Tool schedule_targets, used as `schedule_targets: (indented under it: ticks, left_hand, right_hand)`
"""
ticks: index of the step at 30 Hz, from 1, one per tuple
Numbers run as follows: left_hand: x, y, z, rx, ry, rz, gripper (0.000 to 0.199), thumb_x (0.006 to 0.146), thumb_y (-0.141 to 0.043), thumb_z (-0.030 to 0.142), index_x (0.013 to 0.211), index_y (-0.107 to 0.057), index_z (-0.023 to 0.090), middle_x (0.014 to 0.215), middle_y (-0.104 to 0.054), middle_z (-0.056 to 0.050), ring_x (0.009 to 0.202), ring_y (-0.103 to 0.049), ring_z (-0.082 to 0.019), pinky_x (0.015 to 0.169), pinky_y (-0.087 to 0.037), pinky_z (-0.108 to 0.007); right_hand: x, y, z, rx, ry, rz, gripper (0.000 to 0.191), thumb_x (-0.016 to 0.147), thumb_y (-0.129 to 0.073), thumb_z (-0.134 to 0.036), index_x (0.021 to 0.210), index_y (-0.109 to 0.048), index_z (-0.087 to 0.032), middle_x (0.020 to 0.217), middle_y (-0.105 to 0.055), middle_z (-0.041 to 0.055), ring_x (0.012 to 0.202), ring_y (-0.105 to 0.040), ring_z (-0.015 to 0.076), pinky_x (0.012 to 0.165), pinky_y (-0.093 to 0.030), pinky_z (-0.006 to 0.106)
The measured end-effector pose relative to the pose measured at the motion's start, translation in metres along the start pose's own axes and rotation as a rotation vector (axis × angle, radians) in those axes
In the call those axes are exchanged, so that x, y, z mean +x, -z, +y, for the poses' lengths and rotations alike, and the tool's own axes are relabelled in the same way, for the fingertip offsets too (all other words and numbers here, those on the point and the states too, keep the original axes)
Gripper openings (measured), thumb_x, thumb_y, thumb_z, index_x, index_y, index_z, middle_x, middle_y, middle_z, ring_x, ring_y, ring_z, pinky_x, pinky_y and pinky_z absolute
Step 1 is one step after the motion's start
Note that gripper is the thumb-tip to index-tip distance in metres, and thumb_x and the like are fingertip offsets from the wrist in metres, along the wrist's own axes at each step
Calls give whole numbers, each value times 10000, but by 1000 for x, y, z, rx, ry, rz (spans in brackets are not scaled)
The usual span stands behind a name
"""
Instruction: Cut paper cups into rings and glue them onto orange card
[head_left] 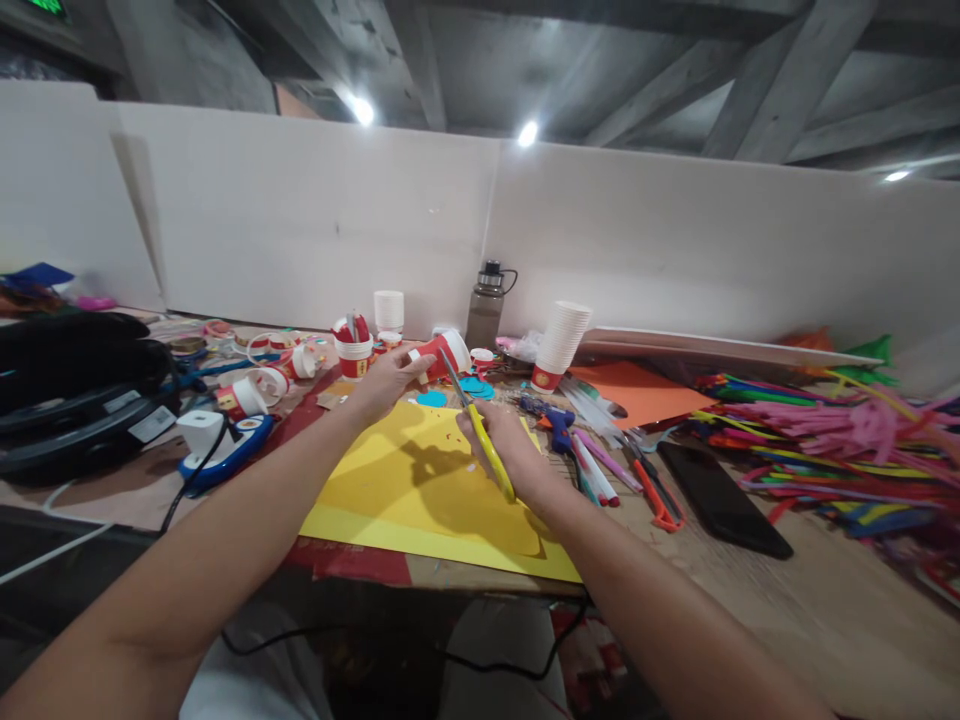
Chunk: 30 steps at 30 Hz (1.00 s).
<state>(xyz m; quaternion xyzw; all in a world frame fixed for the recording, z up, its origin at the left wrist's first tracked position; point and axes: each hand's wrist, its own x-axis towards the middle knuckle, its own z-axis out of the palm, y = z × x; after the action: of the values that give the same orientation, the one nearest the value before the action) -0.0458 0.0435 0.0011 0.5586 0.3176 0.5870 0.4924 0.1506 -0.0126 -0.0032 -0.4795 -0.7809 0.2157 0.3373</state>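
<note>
Above the yellow sheets (420, 490), my left hand (390, 384) grips a red and white paper cup (442, 352) that lies tilted on its side. My right hand (501, 440) is closed around the yellow handles of a pair of scissors (489, 450). The scissor blades point up and left and reach the cup's red side; whether they are cutting into it is too small to tell. Blue paper circles (475, 388) lie just behind the hands.
Behind stand a grey bottle (486, 308), a tall cup stack (561, 345) and a cup holding red items (352, 352). To the right are a blue glue gun (559, 425), markers, a black phone (724, 500) and colourful pipe cleaners (847, 430). A power strip (229, 455) sits left.
</note>
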Motion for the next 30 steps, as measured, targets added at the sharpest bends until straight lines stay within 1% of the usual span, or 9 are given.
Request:
schedule_targets:
  ticks: [4, 6, 9, 12, 14, 17, 22, 26, 30]
  left_hand:
    - [0, 1, -2, 49, -11, -8, 455, 744, -719, 394, 1106, -614, 140, 606, -578, 19, 535, -560, -101, 567, -482, -233]
    - [1, 2, -1, 31, 8, -19, 432, 738, -723, 401, 1062, -623, 132, 634, -596, 5, 545, -571, -105, 539, -468, -221]
    - [0, 2, 0, -15, 74, -28, 403, 721, -736, 412, 970, -630, 113, 696, -627, -29, 579, -599, -116, 511, -453, -209]
    - [0, 2, 1, -17, 77, -45, 405, 728, -730, 418, 964, -626, 105, 758, -650, -59, 635, -625, -134, 520, -461, -215]
    - [0, 1, 2, -3, 57, -52, 417, 738, -724, 417, 997, -622, 107, 796, -661, -70, 654, -631, -138, 533, -471, -221]
    - [0, 0, 2, 7, 45, -55, 436, 739, -721, 422, 1027, -621, 110, 810, -665, -71, 649, -633, -135, 527, -467, -217]
    - [-1, -1, 3, -24, 54, -56, 437, 726, -733, 421, 1008, -624, 106, 818, -672, -77, 659, -641, -134, 500, -453, -197]
    - [-2, -2, 5, -97, 97, -47, 410, 722, -737, 414, 986, -623, 122, 841, -688, -80, 696, -658, -148, 502, -464, -194]
    - [-2, -4, 6, -215, 173, -3, 363, 769, -687, 431, 983, -615, 147, 847, -703, -75, 734, -675, -165, 576, -519, -236]
  right_hand:
    - [1, 2, 1, -1, 24, -12, 170, 848, -502, -331, 782, -564, -187, 612, -559, -14, 534, -505, 105, 525, -362, 203]
    - [1, 3, 0, 24, 15, -36, 164, 849, -511, -333, 793, -565, -189, 593, -551, -18, 518, -506, 106, 516, -369, 201]
    - [1, 5, 0, 57, 33, -54, 164, 849, -524, -342, 865, -586, -191, 583, -550, -24, 503, -507, 108, 502, -375, 199]
    - [0, 5, 0, 61, 47, -39, 182, 844, -538, -356, 888, -600, -190, 609, -564, -18, 505, -513, 107, 493, -375, 195]
    - [0, 6, -2, 76, 21, -41, 195, 846, -537, -371, 879, -605, -192, 612, -568, -15, 500, -516, 109, 479, -372, 194]
    - [-1, 5, -5, 103, -39, -48, 205, 851, -529, -391, 841, -602, -199, 564, -551, -20, 481, -519, 115, 472, -380, 199]
    - [0, 4, -6, 104, -70, -22, 214, 836, -542, -391, 740, -576, -202, 509, -537, -22, 480, -532, 123, 484, -398, 206]
    - [0, 2, -5, 103, -67, -12, 196, 832, -533, -369, 759, -602, -200, 499, -540, -22, 473, -530, 123, 468, -390, 203]
    - [0, 1, -3, 59, -34, 0, 179, 835, -500, -325, 783, -618, -200, 484, -528, -27, 465, -513, 118, 460, -376, 200]
